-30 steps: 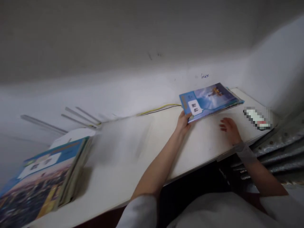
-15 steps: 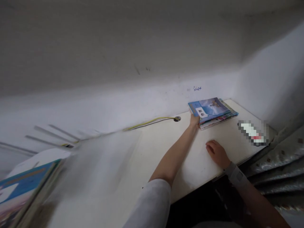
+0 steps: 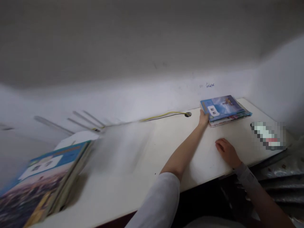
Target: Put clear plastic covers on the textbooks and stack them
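Observation:
A small stack of books [image 3: 223,107] with a blue physics textbook on top lies near the far right corner of the white desk. My left hand [image 3: 203,119] grips its left end, thumb at the near corner; the fingers are partly hidden behind the edge. Edges of the lower books stick out unevenly on the right. Closer to me, my right hand [image 3: 228,152] rests on the desk, fingers curled in, apart from the books and holding nothing that I can see.
At the left stands a larger, blurred stack of books [image 3: 47,177]. A yellow cable [image 3: 166,113] runs along the wall into a desk hole [image 3: 188,114]. A pixelated flat object [image 3: 267,134] lies on the right. Patterned, shiny fabric [image 3: 282,171] hangs past the desk's right edge.
The view has swung left, so everything appears further right and more of the left stack shows. Both hands keep nearly the same places, the left still on the books.

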### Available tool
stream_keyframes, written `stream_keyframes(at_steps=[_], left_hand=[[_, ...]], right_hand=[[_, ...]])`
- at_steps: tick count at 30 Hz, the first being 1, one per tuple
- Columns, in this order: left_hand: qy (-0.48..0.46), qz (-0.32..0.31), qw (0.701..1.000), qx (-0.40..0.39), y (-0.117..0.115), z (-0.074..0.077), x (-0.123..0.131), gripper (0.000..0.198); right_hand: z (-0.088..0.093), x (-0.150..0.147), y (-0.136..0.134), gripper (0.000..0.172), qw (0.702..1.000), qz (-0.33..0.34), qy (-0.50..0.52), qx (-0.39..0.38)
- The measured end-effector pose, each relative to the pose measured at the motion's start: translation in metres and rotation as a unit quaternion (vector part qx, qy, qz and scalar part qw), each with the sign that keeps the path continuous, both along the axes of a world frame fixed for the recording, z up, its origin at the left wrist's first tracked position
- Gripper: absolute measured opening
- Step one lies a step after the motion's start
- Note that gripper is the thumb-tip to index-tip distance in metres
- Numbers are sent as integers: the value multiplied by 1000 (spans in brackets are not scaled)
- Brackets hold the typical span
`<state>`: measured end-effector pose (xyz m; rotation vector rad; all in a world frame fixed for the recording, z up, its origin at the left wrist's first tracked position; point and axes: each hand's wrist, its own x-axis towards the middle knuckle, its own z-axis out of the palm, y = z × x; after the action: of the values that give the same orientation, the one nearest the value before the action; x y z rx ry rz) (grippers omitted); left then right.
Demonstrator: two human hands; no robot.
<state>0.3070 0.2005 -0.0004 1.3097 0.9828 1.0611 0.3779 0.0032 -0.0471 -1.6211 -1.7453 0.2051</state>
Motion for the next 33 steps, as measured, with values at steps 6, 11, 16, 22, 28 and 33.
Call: stream_keyframes(at_steps=[6, 11, 16, 22, 28, 33], left_hand=[[182, 20, 968, 171, -11, 17, -112, 44], [331, 161, 924, 102, -59, 20, -257, 43], [213, 277, 937, 24, -114, 22, -328, 37], [211, 271, 939, 1, -140, 33, -337, 36], [230, 193, 953, 38, -154, 49, -283, 18], [119, 122, 975, 142, -204, 81, -224, 29]], right_hand=[[-8, 9, -2, 22, 1000, 4, 6, 7], [-9, 12, -2, 25, 1000, 10, -4, 9], [-11, 15, -4, 27, 999, 6, -30, 13], [-10, 18, -4, 29, 998, -15, -62, 28], [-5, -101, -36, 60, 995, 86, -1, 41], [10, -192, -55, 93, 984, 96, 142, 50]])
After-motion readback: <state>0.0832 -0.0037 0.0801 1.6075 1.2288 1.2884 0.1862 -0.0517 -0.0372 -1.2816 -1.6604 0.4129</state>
